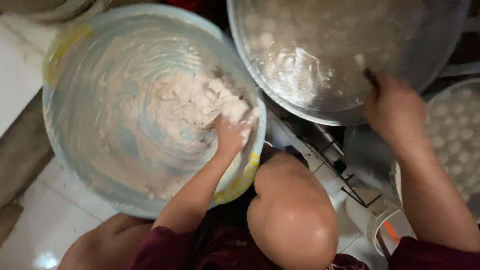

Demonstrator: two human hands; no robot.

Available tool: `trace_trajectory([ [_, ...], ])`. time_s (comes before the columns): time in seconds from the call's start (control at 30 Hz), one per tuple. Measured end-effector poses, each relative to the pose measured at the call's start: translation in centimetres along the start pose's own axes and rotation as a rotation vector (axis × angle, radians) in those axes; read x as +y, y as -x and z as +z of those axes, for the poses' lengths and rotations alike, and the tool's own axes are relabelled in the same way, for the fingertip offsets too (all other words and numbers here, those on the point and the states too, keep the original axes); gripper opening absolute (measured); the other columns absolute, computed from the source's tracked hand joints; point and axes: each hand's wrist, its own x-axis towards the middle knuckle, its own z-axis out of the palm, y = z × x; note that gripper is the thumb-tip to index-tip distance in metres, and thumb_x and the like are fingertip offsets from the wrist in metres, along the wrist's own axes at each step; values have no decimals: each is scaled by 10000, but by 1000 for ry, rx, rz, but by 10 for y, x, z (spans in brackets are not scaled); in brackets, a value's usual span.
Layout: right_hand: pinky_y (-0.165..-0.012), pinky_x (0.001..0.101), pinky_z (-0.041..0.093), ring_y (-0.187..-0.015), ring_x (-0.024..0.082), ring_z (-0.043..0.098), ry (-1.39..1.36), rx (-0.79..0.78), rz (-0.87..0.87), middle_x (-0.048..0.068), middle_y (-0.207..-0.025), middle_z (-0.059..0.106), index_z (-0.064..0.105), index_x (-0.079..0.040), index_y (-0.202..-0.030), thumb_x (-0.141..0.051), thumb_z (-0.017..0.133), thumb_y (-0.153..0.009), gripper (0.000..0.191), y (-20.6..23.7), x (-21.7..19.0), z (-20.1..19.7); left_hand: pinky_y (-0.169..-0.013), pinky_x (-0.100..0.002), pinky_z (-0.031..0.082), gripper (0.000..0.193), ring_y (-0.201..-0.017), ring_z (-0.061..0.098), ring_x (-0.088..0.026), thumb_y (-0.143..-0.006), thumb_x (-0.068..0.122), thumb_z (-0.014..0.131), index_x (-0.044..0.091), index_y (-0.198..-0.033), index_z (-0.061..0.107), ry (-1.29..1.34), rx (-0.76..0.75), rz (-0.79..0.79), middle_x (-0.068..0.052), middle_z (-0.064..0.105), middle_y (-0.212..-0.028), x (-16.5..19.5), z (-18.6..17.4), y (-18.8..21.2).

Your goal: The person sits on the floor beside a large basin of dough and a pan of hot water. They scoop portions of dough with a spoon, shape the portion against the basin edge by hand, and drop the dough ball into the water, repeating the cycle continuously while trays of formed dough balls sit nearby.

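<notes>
A wide light-blue basin [75, 75] sits on the floor at the left, smeared with white dough. A lump of pale, crumbly dough [192, 102] lies in its right half. My left hand [229, 136] is pressed into the dough's near edge, fingers buried in it. At the upper right stands a big metal pot [435, 45] of steaming, bubbling water with pale round balls in it. My right hand [395, 111] is at the pot's near rim, closed around a dark utensil handle [371, 76] that reaches into the water.
My bare knee [292, 207] rises between basin and pot. A tray of pale round balls [457, 132] sits at the far right. A white cylinder with an orange mark [382, 225] lies by a dark stove frame [330, 155]. White floor tiles [50, 215] lie at the lower left.
</notes>
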Motion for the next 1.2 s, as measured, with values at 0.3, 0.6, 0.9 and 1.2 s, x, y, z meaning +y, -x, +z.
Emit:
trace_trajectory([
  [0.3,-497,273,463,-611,102,550,-1153,-671,189,88,-1026,711,529,7,-1337,-126,556,-1011,352,30,-57,-2,-595,-428,522,98,-628,678,-284,-848,185,798,120,-847,725,-215,226,513,-79,695,-715,78,-23,-4],
  [0.6,-600,236,508,-667,64,577,-850,-526,-174,59,-956,708,553,-42,-1437,-130,605,-1006,442,52,-107,2,-658,-445,561,156,-719,696,-367,-729,163,771,89,-844,697,-147,169,248,-156,691,-749,73,-4,-3],
  [0.9,-575,304,489,-649,138,585,-872,-556,194,103,-1014,736,516,-106,-1502,-117,576,-962,543,43,-60,-3,-634,-456,544,421,-646,685,-395,-761,339,892,-30,-825,699,-312,349,-73,-220,684,-697,23,5,-23],
  [1.2,-749,355,526,-864,213,663,-599,-272,156,168,-1079,730,568,-55,-1480,-138,613,-1044,446,36,-23,-2,-627,-358,557,214,-591,668,-216,-862,189,804,36,-755,699,188,308,45,-95,700,-671,29,8,-9],
])
